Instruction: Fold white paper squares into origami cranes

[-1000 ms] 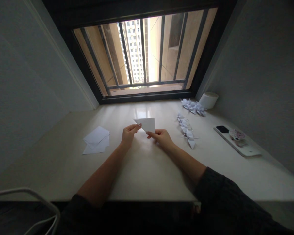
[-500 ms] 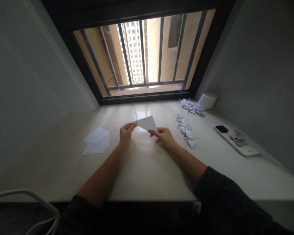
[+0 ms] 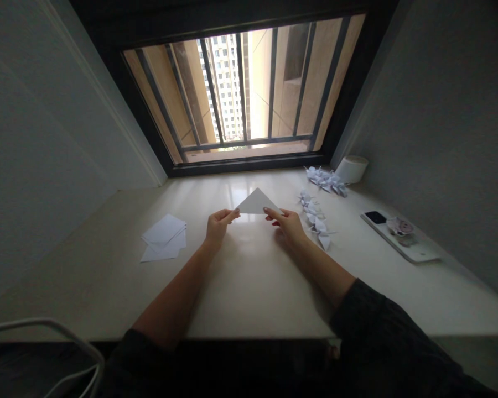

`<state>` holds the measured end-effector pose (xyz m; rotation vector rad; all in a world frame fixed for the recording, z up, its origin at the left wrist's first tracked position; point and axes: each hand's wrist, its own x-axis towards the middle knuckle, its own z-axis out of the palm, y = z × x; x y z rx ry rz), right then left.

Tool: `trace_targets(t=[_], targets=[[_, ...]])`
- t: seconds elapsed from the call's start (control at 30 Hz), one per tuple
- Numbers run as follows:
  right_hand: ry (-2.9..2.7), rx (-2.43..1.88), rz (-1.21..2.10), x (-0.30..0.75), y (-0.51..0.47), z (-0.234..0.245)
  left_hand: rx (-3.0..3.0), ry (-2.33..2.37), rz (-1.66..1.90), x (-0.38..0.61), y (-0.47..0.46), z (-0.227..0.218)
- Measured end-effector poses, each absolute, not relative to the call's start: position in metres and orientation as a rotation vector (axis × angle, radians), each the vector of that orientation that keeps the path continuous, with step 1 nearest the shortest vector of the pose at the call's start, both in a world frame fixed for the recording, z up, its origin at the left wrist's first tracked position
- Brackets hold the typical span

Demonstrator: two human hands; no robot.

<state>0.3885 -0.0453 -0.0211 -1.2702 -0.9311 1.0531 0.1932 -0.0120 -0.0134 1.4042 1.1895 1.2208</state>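
Between my hands is a sheet of white paper (image 3: 255, 202), folded into a triangle with its point facing the window. My left hand (image 3: 219, 225) pinches the left corner between thumb and fingers. The right corner is gripped by my right hand (image 3: 288, 225), its thumb lying over the paper. To the left, a few loose white paper sheets (image 3: 165, 235) lie overlapped on the sill. A row of folded paper cranes (image 3: 314, 216) stands just right of my right hand, and a second group of paper cranes (image 3: 326, 181) sits farther back.
A white cylindrical object (image 3: 352, 169) rests in the back right corner. A phone (image 3: 398, 236) with a round grip lies along the right wall. At the lower left, a white cable (image 3: 45, 322) crosses the edge of the pale sill (image 3: 253, 298). The barred window (image 3: 244, 94) is at the back.
The paper has turned from a tilted position so its point faces the window and its long edge lies level. My right hand has moved right and slightly away; my left shifted slightly right.
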Motion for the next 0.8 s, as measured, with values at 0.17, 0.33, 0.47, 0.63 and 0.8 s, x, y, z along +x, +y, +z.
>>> trace_targets(t=[0.17, 0.33, 0.47, 0.63, 0.8], targets=[[-0.916, -1.248, 1.059, 0.391, -0.043, -0.025, 1.315, 1.213, 1.207, 0.193, -0.012, -0.013], [-0.936, -1.254, 1.054, 0.389, -0.044, -0.024, 1.308, 1.209, 1.226, 0.193, -0.01, -0.016], [-1.007, -1.246, 1.029, 0.386, -0.047, -0.023, 1.372, 1.255, 1.28, 0.192, -0.01, -0.017], [-1.091, -1.283, 0.922, 0.384, -0.05, -0.024, 1.662, 1.331, 1.44, 0.189, -0.016, -0.009], [-1.25, -1.349, 0.808, 0.383, -0.053, -0.027, 1.916, 1.344, 1.437, 0.193, -0.024, -0.002]])
